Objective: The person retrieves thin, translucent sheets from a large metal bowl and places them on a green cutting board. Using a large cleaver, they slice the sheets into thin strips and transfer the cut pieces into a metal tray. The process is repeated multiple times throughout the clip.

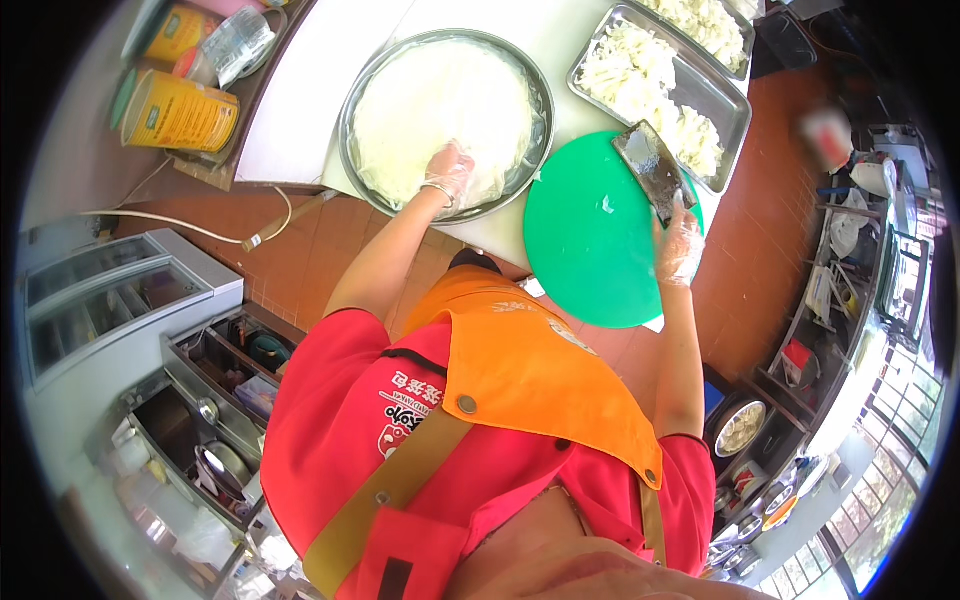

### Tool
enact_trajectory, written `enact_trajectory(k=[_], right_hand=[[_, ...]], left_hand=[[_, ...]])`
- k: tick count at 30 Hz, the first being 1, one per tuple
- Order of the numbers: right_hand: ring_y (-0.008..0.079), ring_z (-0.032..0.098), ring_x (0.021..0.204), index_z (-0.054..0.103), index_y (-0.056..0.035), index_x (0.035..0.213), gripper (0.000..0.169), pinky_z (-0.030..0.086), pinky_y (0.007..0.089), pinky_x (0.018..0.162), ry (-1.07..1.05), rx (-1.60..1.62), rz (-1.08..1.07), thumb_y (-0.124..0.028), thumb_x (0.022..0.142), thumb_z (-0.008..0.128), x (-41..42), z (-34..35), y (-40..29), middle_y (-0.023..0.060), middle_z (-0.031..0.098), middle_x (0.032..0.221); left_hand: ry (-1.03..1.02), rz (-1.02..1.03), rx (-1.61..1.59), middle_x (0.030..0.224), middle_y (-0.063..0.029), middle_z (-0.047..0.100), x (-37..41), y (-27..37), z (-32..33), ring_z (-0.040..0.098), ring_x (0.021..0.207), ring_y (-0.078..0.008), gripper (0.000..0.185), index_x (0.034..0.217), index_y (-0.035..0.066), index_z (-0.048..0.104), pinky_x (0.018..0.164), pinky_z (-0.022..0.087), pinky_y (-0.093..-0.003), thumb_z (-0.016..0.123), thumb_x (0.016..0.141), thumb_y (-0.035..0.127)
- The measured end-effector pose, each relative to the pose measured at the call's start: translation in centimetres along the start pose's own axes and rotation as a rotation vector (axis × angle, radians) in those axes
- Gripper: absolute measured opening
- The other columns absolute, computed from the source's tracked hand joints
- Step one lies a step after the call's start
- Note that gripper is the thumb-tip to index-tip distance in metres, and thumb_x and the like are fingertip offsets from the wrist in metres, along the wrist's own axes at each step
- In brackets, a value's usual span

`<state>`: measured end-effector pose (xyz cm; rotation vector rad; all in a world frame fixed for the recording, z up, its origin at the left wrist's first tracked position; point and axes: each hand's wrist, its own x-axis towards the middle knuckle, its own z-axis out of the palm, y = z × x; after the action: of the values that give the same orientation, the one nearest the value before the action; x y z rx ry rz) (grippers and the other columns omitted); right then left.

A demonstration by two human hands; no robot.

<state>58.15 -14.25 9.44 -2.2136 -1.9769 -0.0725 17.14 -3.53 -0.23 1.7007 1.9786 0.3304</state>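
My left hand (450,171), in a clear plastic glove, is at the near edge of a large pale round of what looks like dough (442,105). That round fills most of a wide metal pan (546,142). The fingertips are hard to make out against the pale surface. My right hand (679,246), also gloved, grips a cleaver (652,169) with a dark, white-smeared blade. Its handle is mostly covered by the fingers. The blade lies over the far right edge of a round green cutting board (592,232), close to a metal tray (709,97) of pale cut strips (630,67).
A second tray of pale strips (701,30) stands behind the first. Yellow cans (180,112) sit on a shelf at the left, above a pale cable (187,231). Shelving (810,300) runs along the right. Open drawers (247,352) stand at the lower left.
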Motion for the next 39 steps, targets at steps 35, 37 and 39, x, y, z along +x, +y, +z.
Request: enact_trajectory(k=[35, 37, 39], right_hand=[[0.0294, 0.062, 0.109, 0.059, -0.0052, 0.114, 0.026, 0.050, 0.0396, 0.094, -0.380, 0.264, -0.234, -0.015, 0.089, 0.059, 26.9, 11.2, -28.4, 0.0166, 0.060, 0.120], [0.0293, 0.066, 0.103, 0.059, -0.0056, 0.114, 0.026, 0.053, 0.0389, 0.089, -0.413, -0.019, -0.581, -0.010, 0.088, 0.059, 23.8, 12.6, -27.0, 0.0167, 0.059, 0.119], [0.0290, 0.068, 0.095, 0.058, -0.0048, 0.111, 0.025, 0.056, 0.0371, 0.081, -0.560, -0.234, -0.605, -0.007, 0.087, 0.058, 22.2, 11.1, -27.7, 0.0171, 0.059, 0.117]], left_hand=[[0.490, 0.477, 0.057, 0.106, -0.0162, 0.063, 21.7, -6.6, -13.5, 0.060, 0.097, -0.0353, 0.033, 0.109, 0.008, 0.060, 0.082, 0.050, -0.0455, 0.066, 0.083, 0.027], [0.320, 0.520, 0.086, 0.102, -0.0143, 0.062, 16.5, -6.0, -14.0, 0.060, 0.096, -0.0329, 0.029, 0.106, 0.008, 0.061, 0.082, 0.051, -0.0434, 0.065, 0.081, 0.024], [0.076, 0.469, 0.267, 0.097, -0.0126, 0.061, 11.9, -7.4, -11.7, 0.061, 0.095, -0.0305, 0.022, 0.101, 0.009, 0.062, 0.080, 0.052, -0.0420, 0.062, 0.081, 0.019]])
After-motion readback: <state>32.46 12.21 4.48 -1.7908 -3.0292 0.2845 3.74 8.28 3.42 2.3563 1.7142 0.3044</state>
